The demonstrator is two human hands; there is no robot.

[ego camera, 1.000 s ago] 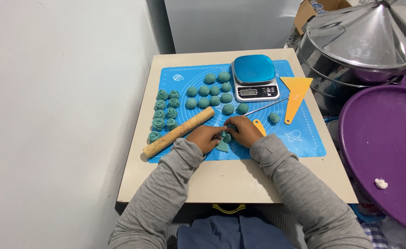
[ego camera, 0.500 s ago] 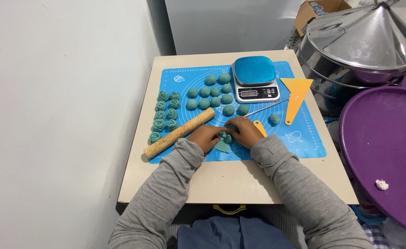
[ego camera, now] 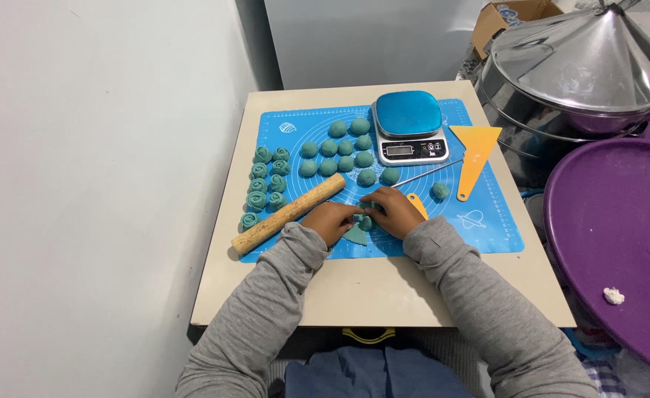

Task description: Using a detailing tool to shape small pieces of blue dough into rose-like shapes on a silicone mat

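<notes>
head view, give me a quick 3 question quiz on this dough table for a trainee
1. True or false: the wooden rolling pin lies on the blue mat, left of the left hand.
2. What does the right hand work together with the left hand?
A. the kitchen scale
B. a piece of teal dough
C. the yellow scraper
3. Where do the shaped dough rolls sit relative to the plain dough balls?

Key
1. True.
2. B.
3. To their left, in two columns near the mat's left edge.
</notes>
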